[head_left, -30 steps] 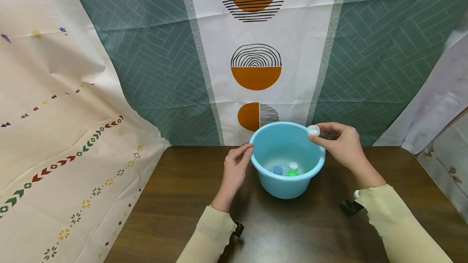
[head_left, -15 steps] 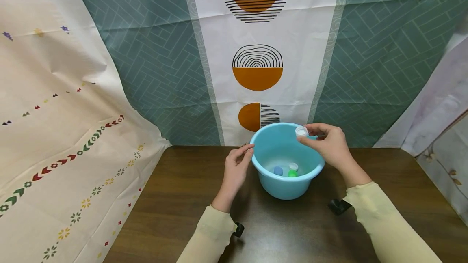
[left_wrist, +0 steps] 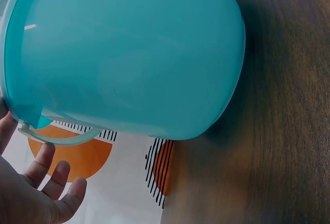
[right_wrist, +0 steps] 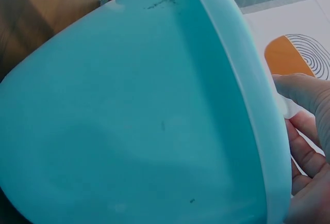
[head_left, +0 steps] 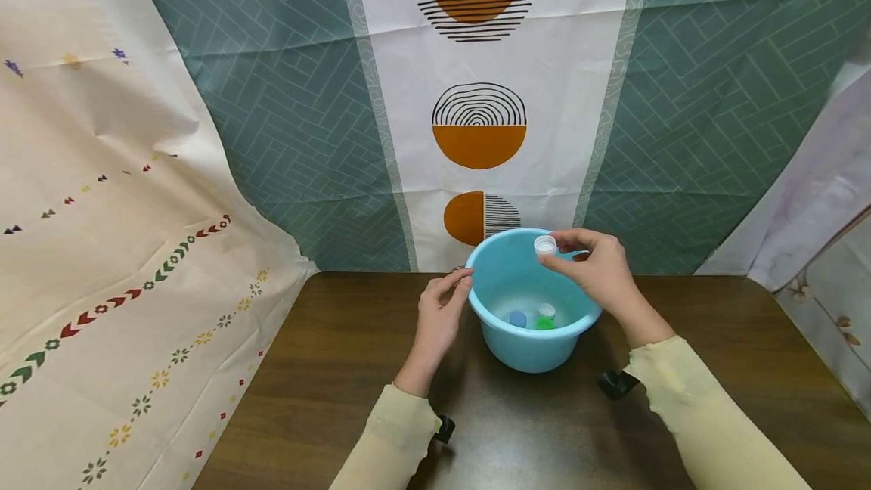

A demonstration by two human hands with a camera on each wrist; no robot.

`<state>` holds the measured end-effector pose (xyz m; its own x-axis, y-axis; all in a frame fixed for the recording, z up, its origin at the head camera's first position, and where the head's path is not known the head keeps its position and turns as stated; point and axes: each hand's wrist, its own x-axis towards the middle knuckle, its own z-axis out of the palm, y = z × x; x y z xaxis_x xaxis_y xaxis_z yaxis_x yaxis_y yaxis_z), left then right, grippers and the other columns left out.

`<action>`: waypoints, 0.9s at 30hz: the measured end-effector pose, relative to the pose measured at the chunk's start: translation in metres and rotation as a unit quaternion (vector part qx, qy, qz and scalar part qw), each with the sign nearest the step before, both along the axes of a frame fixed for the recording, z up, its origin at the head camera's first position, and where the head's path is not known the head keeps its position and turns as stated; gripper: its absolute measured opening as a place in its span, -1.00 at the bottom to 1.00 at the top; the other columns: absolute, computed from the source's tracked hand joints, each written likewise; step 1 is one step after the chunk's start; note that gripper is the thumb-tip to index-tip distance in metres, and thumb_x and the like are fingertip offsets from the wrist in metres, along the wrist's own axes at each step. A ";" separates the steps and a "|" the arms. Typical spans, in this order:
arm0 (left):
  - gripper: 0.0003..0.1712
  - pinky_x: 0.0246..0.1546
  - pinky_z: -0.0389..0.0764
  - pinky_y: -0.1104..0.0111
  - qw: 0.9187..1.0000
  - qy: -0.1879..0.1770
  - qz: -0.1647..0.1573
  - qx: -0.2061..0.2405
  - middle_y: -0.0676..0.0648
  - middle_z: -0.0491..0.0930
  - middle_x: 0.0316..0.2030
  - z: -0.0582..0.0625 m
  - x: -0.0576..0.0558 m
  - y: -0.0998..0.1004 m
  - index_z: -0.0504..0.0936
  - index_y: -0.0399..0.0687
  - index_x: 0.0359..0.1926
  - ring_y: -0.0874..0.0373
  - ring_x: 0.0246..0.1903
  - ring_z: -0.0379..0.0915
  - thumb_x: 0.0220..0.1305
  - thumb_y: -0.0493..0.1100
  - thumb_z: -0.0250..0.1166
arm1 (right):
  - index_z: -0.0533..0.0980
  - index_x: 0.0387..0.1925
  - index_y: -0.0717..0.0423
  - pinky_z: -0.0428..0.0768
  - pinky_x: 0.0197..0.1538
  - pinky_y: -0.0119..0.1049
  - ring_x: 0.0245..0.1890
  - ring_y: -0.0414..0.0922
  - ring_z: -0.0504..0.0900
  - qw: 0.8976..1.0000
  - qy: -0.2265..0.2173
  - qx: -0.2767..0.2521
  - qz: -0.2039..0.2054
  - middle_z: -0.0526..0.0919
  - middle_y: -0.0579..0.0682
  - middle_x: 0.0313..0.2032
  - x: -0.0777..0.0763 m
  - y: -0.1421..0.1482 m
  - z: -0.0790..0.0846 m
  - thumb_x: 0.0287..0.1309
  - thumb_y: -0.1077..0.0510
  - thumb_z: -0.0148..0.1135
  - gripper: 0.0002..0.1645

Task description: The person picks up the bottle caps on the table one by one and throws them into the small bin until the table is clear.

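A light blue plastic tub [head_left: 531,350] stands on the table, with a blue cap [head_left: 518,319], a green cap [head_left: 544,322] and a white cap [head_left: 547,311] lying on its bottom. My left hand [head_left: 438,316] pinches the tub's left rim between thumb and fingers. In the left wrist view, a pale loop handle [left_wrist: 67,140] hangs beside that hand's fingers. Over the tub's opening, my right hand [head_left: 595,271] pinches another white bottle cap [head_left: 545,246], hollow side up. The tub wall [right_wrist: 129,105] fills most of the right wrist view, partly hiding this cap.
Under the tub is a dark brown wooden table [head_left: 340,369]. A patterned green and white cloth [head_left: 299,134] hangs behind it. Cream cloth [head_left: 136,248] drapes along the left side, and pale cloth [head_left: 816,248] hangs at the right.
My right hand has carried the white bottle cap leftward, from the tub's right rim to over its opening. The left hand has stayed on the rim.
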<state>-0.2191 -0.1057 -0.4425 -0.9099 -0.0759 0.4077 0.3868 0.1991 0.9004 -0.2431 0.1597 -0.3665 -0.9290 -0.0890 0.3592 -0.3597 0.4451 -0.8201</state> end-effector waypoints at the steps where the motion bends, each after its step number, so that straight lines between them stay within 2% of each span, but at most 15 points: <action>1: -0.69 -0.16 0.54 0.21 1.000 0.002 0.001 0.000 -0.04 0.58 -0.09 0.000 0.000 0.000 0.72 0.05 0.04 0.13 -0.05 0.42 0.36 0.01 0.27 | 0.64 -0.01 0.08 0.51 -0.09 -0.24 -0.10 -0.09 0.57 1.000 0.000 -0.002 0.001 0.69 0.00 -0.13 0.000 -0.001 0.000 0.02 -0.12 0.49 -0.46; 5: -0.70 -0.17 0.55 0.23 1.000 0.004 0.003 0.001 0.02 0.58 -0.11 -0.001 0.000 0.000 0.73 0.12 0.03 0.16 -0.05 0.43 0.36 0.04 0.27 | 0.64 -0.02 0.09 0.52 -0.09 -0.20 -0.10 -0.07 0.56 1.000 0.002 -0.004 0.004 0.68 0.01 -0.14 -0.001 -0.005 -0.001 0.03 -0.12 0.49 -0.46; 9: -0.70 -0.17 0.55 0.24 1.000 0.000 0.003 -0.002 0.02 0.58 -0.09 -0.001 0.000 0.001 0.72 0.10 0.04 0.16 -0.04 0.42 0.36 0.02 0.26 | 0.63 -0.02 0.08 0.52 -0.09 -0.16 -0.11 -0.07 0.56 1.000 0.003 -0.006 0.002 0.68 0.00 -0.14 -0.001 -0.008 -0.003 0.02 -0.14 0.49 -0.45; 17: -0.69 -0.17 0.55 0.23 1.000 -0.006 -0.004 -0.001 -0.16 0.57 -0.02 0.001 -0.001 0.002 0.69 -0.15 0.06 0.03 -0.01 0.42 0.38 -0.14 0.25 | 0.63 0.00 0.08 0.53 -0.10 -0.20 -0.13 -0.09 0.58 1.000 0.005 -0.005 -0.007 0.68 -0.02 -0.14 -0.001 -0.012 -0.004 0.03 -0.14 0.48 -0.44; 23: -0.69 -0.18 0.55 0.27 1.000 0.000 0.003 -0.001 -0.03 0.58 -0.04 0.000 -0.001 0.002 0.72 0.02 0.04 0.15 -0.04 0.43 0.37 -0.01 0.26 | 0.62 0.00 0.10 0.53 -0.10 -0.18 -0.10 0.00 0.59 1.000 0.004 -0.012 -0.003 0.68 -0.01 -0.14 -0.001 -0.013 -0.005 0.02 -0.15 0.48 -0.42; 27: -0.69 -0.17 0.57 0.24 1.000 0.003 0.005 0.000 0.03 0.58 -0.06 -0.001 0.000 0.001 0.73 0.11 0.03 0.17 -0.04 0.44 0.35 0.04 0.27 | 0.61 0.04 0.10 0.50 -0.05 -0.12 -0.09 -0.04 0.58 1.000 0.000 -0.008 -0.004 0.68 -0.01 -0.10 -0.001 -0.014 -0.004 0.01 -0.18 0.47 -0.37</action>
<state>-0.2195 -0.1044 -0.4432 -0.9069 -0.0853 0.4127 0.3898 0.2025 0.8984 -0.2442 0.1458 -0.3703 -0.9296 -0.0765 0.3604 -0.3564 0.4351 -0.8268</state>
